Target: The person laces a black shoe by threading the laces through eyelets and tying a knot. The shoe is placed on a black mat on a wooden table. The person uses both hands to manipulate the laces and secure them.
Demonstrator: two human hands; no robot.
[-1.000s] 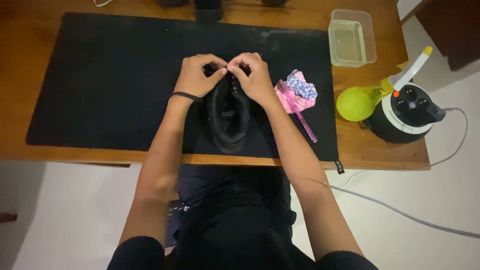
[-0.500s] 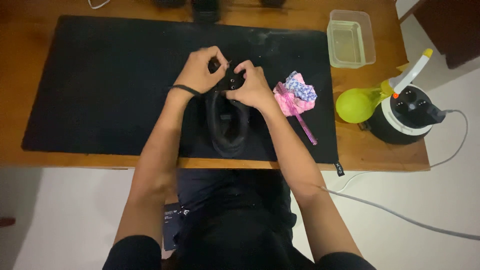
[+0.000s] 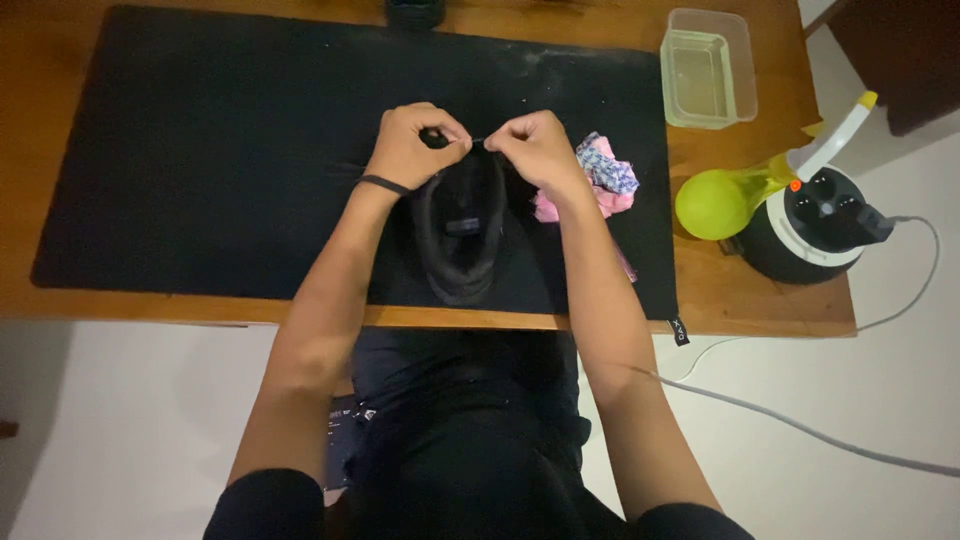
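Wooden table [image 3: 250, 312] under a black mat [image 3: 200, 150].
On the mat lie a black shoe [image 3: 462, 240] and, to its right, a pink cloth [image 3: 603, 180]; a clear tub [image 3: 708, 70], green bottle [image 3: 720, 200] and round device [image 3: 812, 225] stand right.

**Dim, warm indoor view, sharp at centre**

Light: low and yellowish. The wooden table [image 3: 200, 312] reads deep orange. The black mat [image 3: 200, 150] swallows detail; the black shoe [image 3: 462, 225] barely separates from it. Soft glare on the clear plastic tub [image 3: 708, 70] and green balloon [image 3: 712, 203]. Pale floor [image 3: 820, 380] evenly lit, faint shadows. Focus fair throughout; slight grain in dark areas.
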